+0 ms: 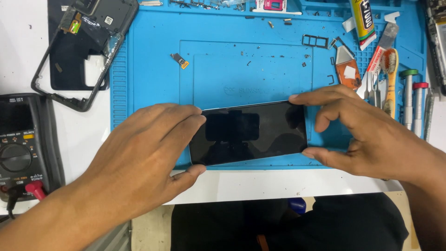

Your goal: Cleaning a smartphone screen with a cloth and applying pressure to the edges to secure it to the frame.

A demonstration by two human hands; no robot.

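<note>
A black smartphone (253,132) lies screen up and sideways on the near edge of a blue repair mat (232,60). My left hand (144,153) grips its left end, fingers over the top corner and thumb under the bottom corner. My right hand (367,130) pinches the right end between forefinger on the top edge and thumb on the bottom edge. The dark glass reflects a rectangular shape.
A black phone frame and back cover (86,46) lie at the far left. A multimeter (23,148) sits at the left edge. Screwdrivers (413,102), tweezers, a toothbrush (391,79), a glue tube (363,21), a SIM tray (316,41) and a small flex part (180,60) are scattered on the mat.
</note>
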